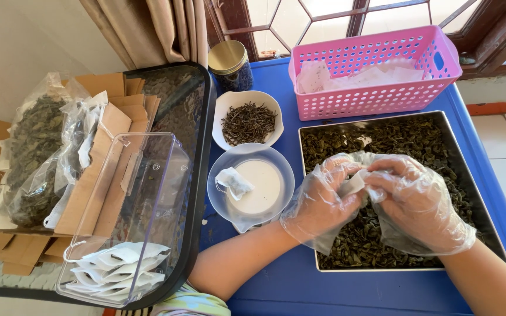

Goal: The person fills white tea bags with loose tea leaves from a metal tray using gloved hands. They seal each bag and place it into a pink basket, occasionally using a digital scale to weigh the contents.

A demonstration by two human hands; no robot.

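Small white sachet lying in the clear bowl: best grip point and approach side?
Take the sachet by its upper-left end, coming straight down from above. It lies flat and slanted on the floor of the clear bowl, whose rim blocks a side approach. The lower-right end looks fuller, so a pinch across the flatter end probably holds best. Both gloved hands, left and right, are busy with another sachet over the leaf tray.

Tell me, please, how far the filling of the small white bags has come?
Done, it seems: white sachets lie in the clear plastic box, and one sachet sits on the round scale. In hand: the left hand and right hand, both gloved, hold a small bag over the tray of dried leaves. Left: empty bags in the pink basket.
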